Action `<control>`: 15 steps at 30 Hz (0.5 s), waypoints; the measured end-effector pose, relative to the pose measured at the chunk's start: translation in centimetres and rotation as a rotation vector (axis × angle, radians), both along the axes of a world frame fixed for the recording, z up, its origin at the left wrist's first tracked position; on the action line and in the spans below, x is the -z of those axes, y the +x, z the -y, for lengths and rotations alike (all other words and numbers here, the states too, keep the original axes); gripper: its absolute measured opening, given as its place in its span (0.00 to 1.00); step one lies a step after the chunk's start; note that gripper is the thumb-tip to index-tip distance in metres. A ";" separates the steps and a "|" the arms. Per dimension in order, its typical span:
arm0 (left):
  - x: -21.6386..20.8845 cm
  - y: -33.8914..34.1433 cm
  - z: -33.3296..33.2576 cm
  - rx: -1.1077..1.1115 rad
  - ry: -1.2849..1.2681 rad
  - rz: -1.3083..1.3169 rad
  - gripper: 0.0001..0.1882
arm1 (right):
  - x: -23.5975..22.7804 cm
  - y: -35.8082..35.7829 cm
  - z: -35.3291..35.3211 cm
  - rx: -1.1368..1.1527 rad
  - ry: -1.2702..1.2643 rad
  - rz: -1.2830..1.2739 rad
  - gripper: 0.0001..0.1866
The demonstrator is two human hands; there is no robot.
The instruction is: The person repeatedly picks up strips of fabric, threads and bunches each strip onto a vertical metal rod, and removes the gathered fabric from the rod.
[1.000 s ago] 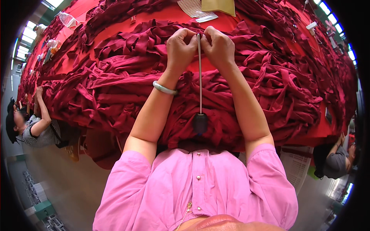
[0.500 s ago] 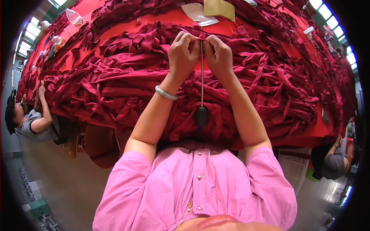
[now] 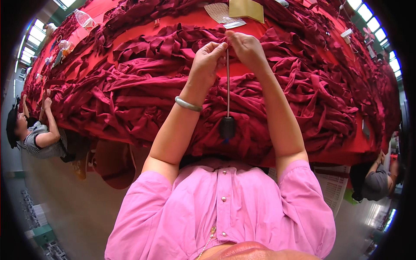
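Note:
A thin metal rod [image 3: 228, 84] with a black handle [image 3: 227, 127] runs away from me between my forearms, over crumpled dark red fabric strips [image 3: 151, 93]. My left hand [image 3: 205, 60] is closed in a pinch, thumb and forefinger beside the rod's far tip. Whatever lies in that pinch is too small to name. On the other side of the tip, slightly farther off, my right hand [image 3: 249, 51] has its fingers pressed together. Its fingertips hide anything they hold. A pale bangle [image 3: 188, 104] circles my left wrist.
Bright red cloth [image 3: 171, 21] shows beneath the strips. A yellow sheet [image 3: 247, 10] and pale paper pieces [image 3: 216, 12] lie at the far side. A clear plastic container [image 3: 84, 19] is at far left. Other people work at the left [image 3: 41, 138] and right edges [image 3: 376, 184].
My hands, pinching red cloth together at the rod's tip before, have drawn apart. The right has moved farther away from me, and the left has dropped slightly nearer.

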State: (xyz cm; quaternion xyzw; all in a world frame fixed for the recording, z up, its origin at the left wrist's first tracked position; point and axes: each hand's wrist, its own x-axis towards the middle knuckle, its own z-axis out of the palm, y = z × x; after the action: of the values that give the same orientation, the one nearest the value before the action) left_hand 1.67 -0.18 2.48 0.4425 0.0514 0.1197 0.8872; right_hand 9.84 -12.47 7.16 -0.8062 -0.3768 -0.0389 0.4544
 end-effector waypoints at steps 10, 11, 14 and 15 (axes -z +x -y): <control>-0.3 0.6 -1.2 0.151 -0.189 0.065 0.06 | 3.1 -4.6 -0.8 0.233 0.177 0.153 0.20; -0.5 0.6 -1.2 0.109 -0.141 0.041 0.05 | 3.0 -4.5 0.0 0.193 0.134 0.146 0.19; 0.3 0.8 -1.1 0.130 -0.090 0.056 0.07 | 3.5 -2.9 1.5 0.169 0.136 0.072 0.21; 0.1 0.8 -0.5 0.120 -0.099 0.074 0.08 | 3.5 -1.6 1.8 0.119 0.178 -0.047 0.23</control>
State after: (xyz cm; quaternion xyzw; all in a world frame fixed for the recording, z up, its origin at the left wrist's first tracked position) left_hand 2.44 0.34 2.38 0.3954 -0.0024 0.0798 0.9150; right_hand 8.25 -14.26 3.69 -0.7842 -0.3127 -0.0802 0.5299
